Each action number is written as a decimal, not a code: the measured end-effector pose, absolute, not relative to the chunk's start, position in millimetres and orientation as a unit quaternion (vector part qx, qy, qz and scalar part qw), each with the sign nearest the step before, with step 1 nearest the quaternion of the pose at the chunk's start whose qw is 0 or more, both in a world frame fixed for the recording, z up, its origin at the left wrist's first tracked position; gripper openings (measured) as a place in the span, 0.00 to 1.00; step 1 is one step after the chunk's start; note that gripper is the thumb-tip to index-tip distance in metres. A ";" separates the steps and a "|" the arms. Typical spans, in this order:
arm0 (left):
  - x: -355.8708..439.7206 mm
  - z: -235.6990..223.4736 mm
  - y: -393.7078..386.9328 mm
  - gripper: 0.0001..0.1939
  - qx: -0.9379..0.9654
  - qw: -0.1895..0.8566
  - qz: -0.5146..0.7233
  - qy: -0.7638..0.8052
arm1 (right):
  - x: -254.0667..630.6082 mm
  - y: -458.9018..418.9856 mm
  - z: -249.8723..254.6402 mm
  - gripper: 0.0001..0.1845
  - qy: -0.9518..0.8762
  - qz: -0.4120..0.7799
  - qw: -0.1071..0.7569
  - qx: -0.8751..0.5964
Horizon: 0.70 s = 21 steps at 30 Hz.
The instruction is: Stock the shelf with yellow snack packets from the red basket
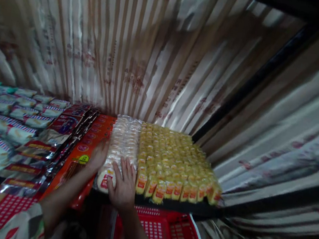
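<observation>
My right hand [124,187] rests on the front of a row of white round packaged cakes [124,138] in clear wrappers. Its fingers are spread over the tops, and the thumb lies against the front round cake [105,180] with a red label. Along the left side of that row is my left hand [99,155], smeared by motion, so its fingers cannot be made out. Beneath and beside it lie flat orange packets [91,140]. Just right of my right hand, small yellow-wrapped packs [170,162] stand in close rows.
Farther left on the dark shelf [184,207] are dark red packets [63,124] and white packs with striped edges [14,128]. Red plastic baskets [155,233] sit below the shelf edge. Wrinkled printed sheeting [141,43] hangs behind, and a dark post [251,82] slants at right.
</observation>
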<state>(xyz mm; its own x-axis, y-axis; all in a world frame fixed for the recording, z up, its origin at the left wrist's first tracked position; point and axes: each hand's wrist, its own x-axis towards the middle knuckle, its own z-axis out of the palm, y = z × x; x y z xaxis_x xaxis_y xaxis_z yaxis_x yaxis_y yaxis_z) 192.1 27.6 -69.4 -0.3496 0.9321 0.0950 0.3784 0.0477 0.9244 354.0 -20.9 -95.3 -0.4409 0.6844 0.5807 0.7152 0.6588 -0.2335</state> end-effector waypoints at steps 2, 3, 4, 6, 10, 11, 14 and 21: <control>199.7 -73.2 5.0 0.26 0.518 0.221 0.460 0.686 | 353.8 -22.4 -95.1 0.25 -0.849 -0.021 0.327 -0.415; 203.7 -76.3 -7.3 0.25 0.529 0.196 0.449 0.693 | 353.9 -23.2 -95.2 0.25 -0.850 -0.020 0.322 -0.416; 207.5 -79.5 -19.6 0.24 0.544 0.179 0.435 0.695 | 354.2 -24.0 -95.3 0.26 -0.852 -0.018 0.315 -0.417; 214.0 -84.7 -42.5 0.22 0.570 0.157 0.408 0.696 | 355.0 -25.5 -95.4 0.26 -0.854 -0.010 0.303 -0.423; 221.3 -84.1 -72.7 0.22 0.612 0.107 0.389 0.680 | 355.9 -28.4 -91.4 0.27 -0.870 0.001 0.273 -0.410; 222.5 -81.9 -76.7 0.21 0.616 0.094 0.386 0.680 | 355.8 -29.4 -88.8 0.27 -0.871 0.002 0.271 -0.409; 227.3 -73.8 -84.3 0.20 0.626 0.072 0.365 0.686 | 357.1 -35.0 -77.3 0.25 -0.870 0.003 0.285 -0.403; 264.1 -69.5 -95.9 0.20 0.676 0.080 0.347 0.645 | 405.3 -69.7 -75.5 0.19 -0.783 0.056 0.431 -0.445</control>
